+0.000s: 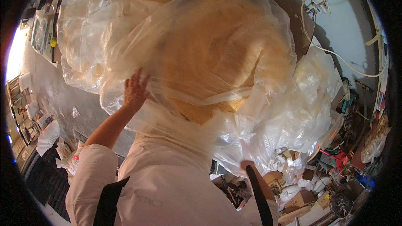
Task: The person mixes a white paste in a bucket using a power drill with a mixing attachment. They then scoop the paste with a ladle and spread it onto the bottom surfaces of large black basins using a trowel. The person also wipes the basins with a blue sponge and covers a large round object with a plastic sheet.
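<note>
A large clear plastic bag (138,29) with a wide, tan, rounded mass (201,46) inside fills the space before me. The plastic is loose and wrinkled. A strip of the golden-tan material (197,111) shows more sharply near my body, below a fold of film. My left hand (136,88) lies against the left side of the plastic with its fingers spread. Low on the right, my right hand (246,152) reaches into the crumpled film; the plastic veils its fingers, so their grip is hidden.
More plastic-wrapped pale material (83,29) bulges at the far left, and crumpled film (301,104) spreads on the right. A white cable (307,25) loops over a pale blue surface (347,21). Cardboard boxes (299,201) and mixed clutter lie at lower right. Grey floor (88,109) shows on the left.
</note>
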{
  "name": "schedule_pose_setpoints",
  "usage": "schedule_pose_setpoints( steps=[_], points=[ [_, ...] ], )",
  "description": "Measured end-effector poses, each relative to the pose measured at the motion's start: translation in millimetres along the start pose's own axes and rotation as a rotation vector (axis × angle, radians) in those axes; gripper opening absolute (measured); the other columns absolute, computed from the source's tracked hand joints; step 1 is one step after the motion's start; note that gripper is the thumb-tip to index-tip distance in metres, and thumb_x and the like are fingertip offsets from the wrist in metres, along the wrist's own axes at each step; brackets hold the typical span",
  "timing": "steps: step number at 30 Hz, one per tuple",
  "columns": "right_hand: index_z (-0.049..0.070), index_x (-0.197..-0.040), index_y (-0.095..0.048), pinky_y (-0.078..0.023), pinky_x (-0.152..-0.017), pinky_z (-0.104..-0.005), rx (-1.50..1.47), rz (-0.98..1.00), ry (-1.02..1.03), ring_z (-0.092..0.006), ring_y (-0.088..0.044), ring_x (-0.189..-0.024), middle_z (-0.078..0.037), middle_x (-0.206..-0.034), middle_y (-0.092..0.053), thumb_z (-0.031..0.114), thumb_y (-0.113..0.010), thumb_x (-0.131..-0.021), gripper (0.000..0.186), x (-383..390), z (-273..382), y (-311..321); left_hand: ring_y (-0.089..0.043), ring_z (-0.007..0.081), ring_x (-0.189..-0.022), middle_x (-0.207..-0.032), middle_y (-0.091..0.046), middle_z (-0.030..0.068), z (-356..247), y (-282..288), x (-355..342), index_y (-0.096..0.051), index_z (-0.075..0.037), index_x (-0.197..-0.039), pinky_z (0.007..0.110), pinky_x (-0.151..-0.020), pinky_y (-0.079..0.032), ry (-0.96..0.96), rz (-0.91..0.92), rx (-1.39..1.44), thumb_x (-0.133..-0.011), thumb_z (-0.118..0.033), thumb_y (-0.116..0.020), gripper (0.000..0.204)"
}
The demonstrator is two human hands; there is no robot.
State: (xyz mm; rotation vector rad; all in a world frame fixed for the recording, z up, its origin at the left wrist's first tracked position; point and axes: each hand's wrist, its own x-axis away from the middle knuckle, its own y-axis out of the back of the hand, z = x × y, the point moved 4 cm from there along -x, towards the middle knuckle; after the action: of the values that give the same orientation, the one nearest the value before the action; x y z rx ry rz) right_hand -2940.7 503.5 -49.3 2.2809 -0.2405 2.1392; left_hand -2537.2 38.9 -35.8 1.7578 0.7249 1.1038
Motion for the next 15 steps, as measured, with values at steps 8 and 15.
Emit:
schedule_pose_setpoints(
  steps=[8,15],
  points=[
    [0.004,-0.134,-0.013,-0.023,-0.101,-0.041,-0.597,-1.056,0.263,-0.037,-0.024,-0.123,-0.018,-0.138,-0.018,0.015,-0.059,-0.073,0.077,0,29,322,-0.054,0.0246,-0.088,-0.097,-0.056,0.0087,-33,-34,-65,-0.055,-0.01,-0.098,0.035,-0.073,-0.044,-0.202,0.384,0.037,-0.076,-0.02,-0.052,0.024],
    [0.01,-0.134,-0.017,-0.041,-0.087,-0.0433,-0.206,-1.254,-0.243,-0.0315,-0.025,-0.125,-0.015,-0.138,-0.019,0.019,-0.064,-0.07,0.08,62,-112,372,-0.057,0.0237,-0.068,-0.073,-0.058,0.009,-29,120,-184,-0.054,-0.006,-0.078,0.035,-0.064,-0.044,-0.105,-0.108,0.464,-0.081,-0.017,-0.044,0.015]
  ],
)
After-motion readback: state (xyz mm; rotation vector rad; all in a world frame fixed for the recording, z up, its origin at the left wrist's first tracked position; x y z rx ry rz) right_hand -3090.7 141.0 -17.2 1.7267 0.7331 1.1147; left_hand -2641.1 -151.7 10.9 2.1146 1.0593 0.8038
